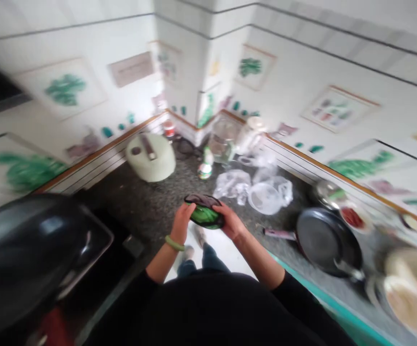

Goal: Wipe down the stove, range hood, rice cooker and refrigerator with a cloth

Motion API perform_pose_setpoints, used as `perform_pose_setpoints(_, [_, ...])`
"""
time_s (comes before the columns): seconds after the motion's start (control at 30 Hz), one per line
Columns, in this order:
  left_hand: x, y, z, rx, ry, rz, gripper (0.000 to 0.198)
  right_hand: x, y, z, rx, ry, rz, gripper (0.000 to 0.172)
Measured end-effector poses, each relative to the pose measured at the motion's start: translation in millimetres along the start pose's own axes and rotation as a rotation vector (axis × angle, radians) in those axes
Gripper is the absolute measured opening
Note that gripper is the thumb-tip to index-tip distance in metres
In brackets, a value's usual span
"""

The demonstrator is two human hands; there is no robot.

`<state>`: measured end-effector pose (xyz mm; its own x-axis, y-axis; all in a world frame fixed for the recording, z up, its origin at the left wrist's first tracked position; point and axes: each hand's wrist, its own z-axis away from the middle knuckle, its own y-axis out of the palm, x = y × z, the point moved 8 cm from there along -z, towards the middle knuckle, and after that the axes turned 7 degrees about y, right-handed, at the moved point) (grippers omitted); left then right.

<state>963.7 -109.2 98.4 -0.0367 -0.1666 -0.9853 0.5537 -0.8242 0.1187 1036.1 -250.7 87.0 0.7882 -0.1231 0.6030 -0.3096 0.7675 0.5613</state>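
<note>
1. Head view: left hand [182, 222] grasps the nine-o'clock end of a green-and-black bundle [205, 215], too blurred to identify.
2. Right hand [233, 222] grasps its three-o'clock end.
3. It sits near the view's centre, slightly toward six o'clock.
4. From it, bottle [205, 167] at twelve, frying pan [320, 238] between three and four.

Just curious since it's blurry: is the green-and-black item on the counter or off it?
Off: left hand and right hand hold the item up, floor visible below.

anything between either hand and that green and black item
Nothing visible: the left hand and the right hand hold the green and black item directly, one at each side.
</note>
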Motion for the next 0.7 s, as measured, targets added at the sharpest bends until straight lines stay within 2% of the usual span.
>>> perform_pose_setpoints(0.07, [11.6,48.4,9.2,0.206,-0.004,-0.090,0.036,6.0,-43.7,43.6,-0.216,-0.190,-0.105,0.038])
perform_pose_setpoints(0.13, [20.2,99.3,28.4,0.358,0.049,-0.169,0.048,3.0,-85.2,94.6,-0.435,-0.358,-0.214,0.035])
perform_pose_setpoints(0.2, [22.4,153.4,58.5,0.494,0.157,-0.218,0.056,-4.9,-120.0,148.4,-0.606,-0.492,-0.317,0.037])
perform_pose_setpoints(0.3, [25.8,238.6,121.7,0.741,0.265,-0.219,0.060,-15.8,-165.2,231.7,-0.773,-0.673,-0.438,0.036])
perform_pose_setpoints(0.37, [36.1,296.7,171.5,0.914,0.242,-0.217,0.054,-23.1,-198.4,292.5,-0.853,-0.799,-0.505,0.032])
perform_pose_setpoints(0.43, [50.7,357.4,229.4,1.090,0.206,-0.217,0.040,-37.1,-238.2,359.8,-0.931,-0.923,-0.584,0.032])
perform_pose_setpoints(0.53, [78.0,448.6,333.1,1.332,0.105,-0.174,0.025,-80.8,-307.2,470.9,-1.076,-1.083,-0.765,0.037])
perform_pose_setpoints(0.6, [94.4,504.2,405.3,1.424,-0.001,-0.121,0.024,-120.4,-351.7,545.0,-1.168,-1.145,-0.885,0.035])
perform_pose_setpoints(0.7, [106.2,578.5,502.5,1.487,-0.130,-0.037,0.024,-174.1,-409.1,648.0,-1.279,-1.136,-0.970,0.030])
